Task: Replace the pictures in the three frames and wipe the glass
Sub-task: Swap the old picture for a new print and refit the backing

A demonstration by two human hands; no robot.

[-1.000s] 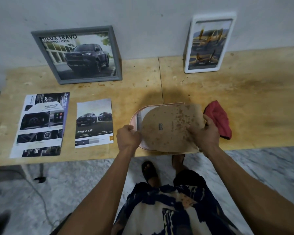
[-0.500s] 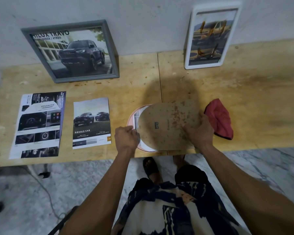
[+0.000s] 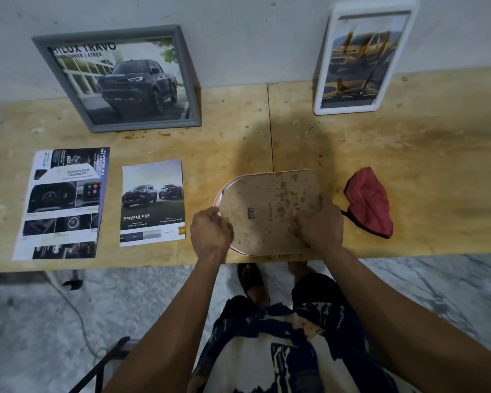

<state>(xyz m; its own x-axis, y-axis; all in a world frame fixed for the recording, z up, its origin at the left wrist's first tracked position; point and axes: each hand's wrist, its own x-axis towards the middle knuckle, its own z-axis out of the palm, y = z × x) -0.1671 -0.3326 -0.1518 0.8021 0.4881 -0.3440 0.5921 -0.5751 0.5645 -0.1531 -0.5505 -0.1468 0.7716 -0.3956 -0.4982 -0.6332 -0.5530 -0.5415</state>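
Hands on face-down pink frame (image 3: 224,191) at table (image 3: 408,154) edge, left hand (image 3: 210,232) curled gripping rim, right hand (image 3: 319,226) gripping stained backing board (image 3: 270,205), red cloth (image 3: 370,201) nr right.

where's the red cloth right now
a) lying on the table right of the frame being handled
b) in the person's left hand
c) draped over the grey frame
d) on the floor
a: the red cloth lies on the table, just right of the face-down frame; neither hand holds it.

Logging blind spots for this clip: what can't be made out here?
Head view only:
- Glass and picture of the pink frame: face down under its backing board.
- Left hand and right hand fingertips: curled over the board's edges.
- Small print on the two leaflets: too small.
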